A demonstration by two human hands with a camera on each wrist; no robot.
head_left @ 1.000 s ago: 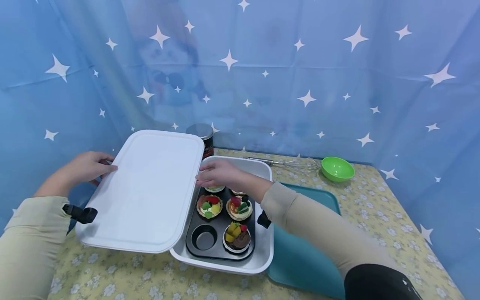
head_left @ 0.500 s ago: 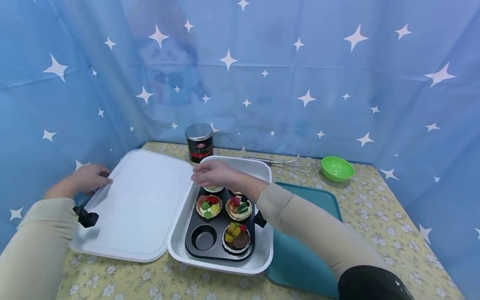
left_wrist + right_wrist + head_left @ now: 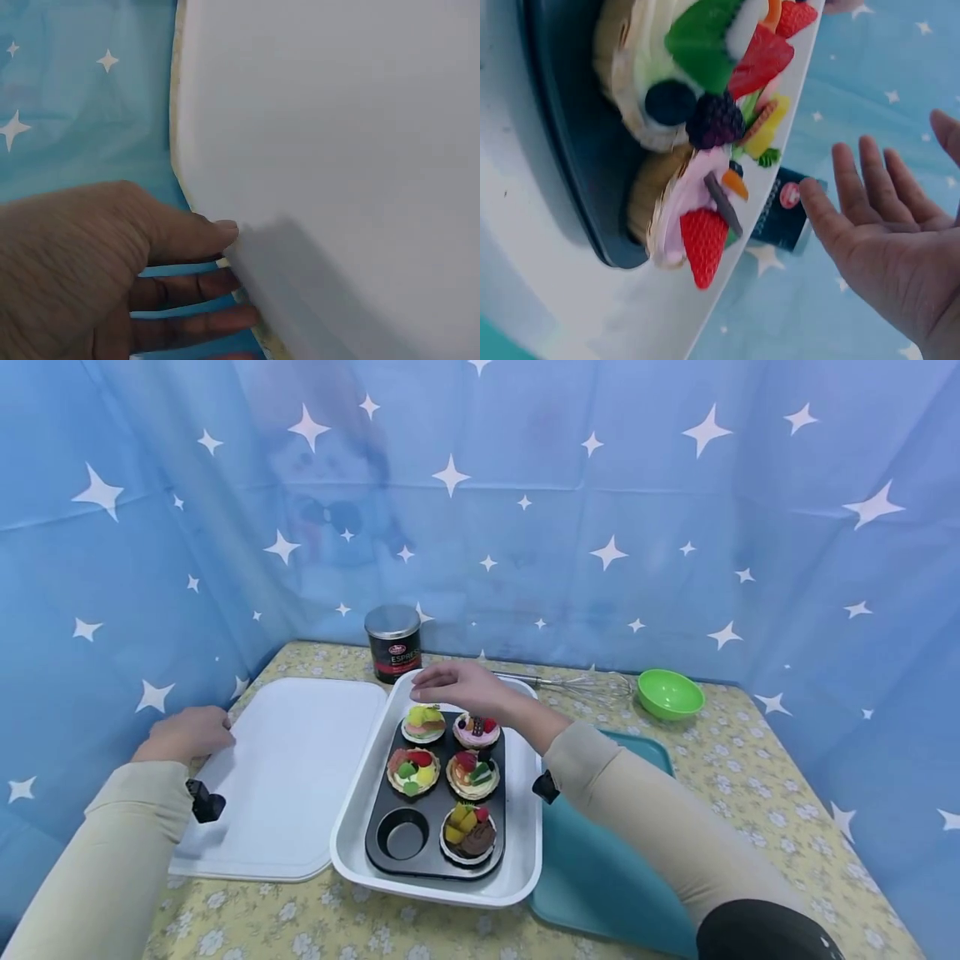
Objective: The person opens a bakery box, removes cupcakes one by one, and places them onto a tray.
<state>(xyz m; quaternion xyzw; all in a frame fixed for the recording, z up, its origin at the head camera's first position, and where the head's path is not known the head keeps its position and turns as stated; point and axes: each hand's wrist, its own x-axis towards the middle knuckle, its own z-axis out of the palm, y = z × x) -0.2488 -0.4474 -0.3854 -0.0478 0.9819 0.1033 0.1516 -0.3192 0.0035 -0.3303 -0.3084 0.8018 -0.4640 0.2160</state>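
A white rectangular lid (image 3: 288, 768) lies flat on the table at the left. My left hand (image 3: 187, 735) is at its left edge; in the left wrist view the thumb tip overlaps the lid's rim and the fingers extend loosely beside it, spread apart. My right hand (image 3: 465, 687) hovers over the far end of a white deep pan (image 3: 525, 785), palm down with relaxed fingers, holding nothing. Inside the pan sits a dark muffin tin (image 3: 386, 862). Several fruit-topped tarts fill its cups, among them a chocolate one (image 3: 468, 835); the near left cup (image 3: 403, 833) is bare.
A teal tray (image 3: 600, 877) lies partly beneath the right arm. Behind the pan stand an espresso can (image 3: 395, 643), a wire whisk (image 3: 588, 687) and a green bowl (image 3: 670, 695). A blue star-patterned curtain (image 3: 525, 568) closes off the table's back and sides.
The lid came down from a tilted position over the pan's left side onto the table. My left hand lowered with it. My right hand left the lid's edge and rose slightly rightward.
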